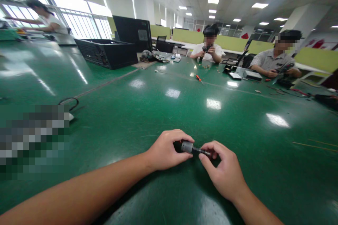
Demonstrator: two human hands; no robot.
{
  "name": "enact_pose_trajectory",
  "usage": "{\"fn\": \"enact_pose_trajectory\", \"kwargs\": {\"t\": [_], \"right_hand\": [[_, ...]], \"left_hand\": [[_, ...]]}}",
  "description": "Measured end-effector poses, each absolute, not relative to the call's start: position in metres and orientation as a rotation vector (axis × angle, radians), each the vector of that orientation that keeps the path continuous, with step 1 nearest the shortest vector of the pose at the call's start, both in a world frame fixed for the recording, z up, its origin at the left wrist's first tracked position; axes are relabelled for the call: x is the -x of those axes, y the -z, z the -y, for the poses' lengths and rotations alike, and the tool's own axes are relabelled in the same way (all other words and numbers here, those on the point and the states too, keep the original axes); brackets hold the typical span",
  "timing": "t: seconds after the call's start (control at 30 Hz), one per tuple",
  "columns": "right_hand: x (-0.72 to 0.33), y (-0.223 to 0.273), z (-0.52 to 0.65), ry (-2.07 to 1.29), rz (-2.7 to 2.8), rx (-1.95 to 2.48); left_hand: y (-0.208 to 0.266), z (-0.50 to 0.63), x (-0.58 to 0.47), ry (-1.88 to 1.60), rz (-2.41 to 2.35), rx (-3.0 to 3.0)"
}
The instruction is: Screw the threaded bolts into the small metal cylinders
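A small grey metal cylinder with a thin dark shaft (187, 146) is held between my two hands, just above the green tabletop. My left hand (169, 149) grips the thick cylinder end between thumb and fingers. With thumb and forefinger, my right hand (224, 167) pinches the shaft near its ringed tip. The part lies nearly level, its shaft pointing right. My fingers hide its left end, where a bit of red shows.
A pixelated object (34, 133) is on the left of the green table (118, 112). Farther back are a black computer case (113, 54), an orange screwdriver (199, 79) and a white box (252, 75). Two people work across the table; another sits far left.
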State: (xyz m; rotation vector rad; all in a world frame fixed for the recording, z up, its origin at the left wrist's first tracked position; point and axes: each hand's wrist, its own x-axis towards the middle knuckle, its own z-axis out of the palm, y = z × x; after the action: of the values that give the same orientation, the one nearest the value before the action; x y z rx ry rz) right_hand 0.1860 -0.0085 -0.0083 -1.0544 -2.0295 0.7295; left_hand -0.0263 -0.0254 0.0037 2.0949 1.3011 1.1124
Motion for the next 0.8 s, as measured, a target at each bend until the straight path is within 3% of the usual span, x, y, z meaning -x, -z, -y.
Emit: {"fn": "enact_pose_trajectory", "kwargs": {"t": [0.8], "right_hand": [[-0.1857,0.0081,0.0076,-0.736,2.013,1.058]], "left_hand": [[-0.0045,0.0244,0.0272,-1.18,-1.3,-2.082]]}}
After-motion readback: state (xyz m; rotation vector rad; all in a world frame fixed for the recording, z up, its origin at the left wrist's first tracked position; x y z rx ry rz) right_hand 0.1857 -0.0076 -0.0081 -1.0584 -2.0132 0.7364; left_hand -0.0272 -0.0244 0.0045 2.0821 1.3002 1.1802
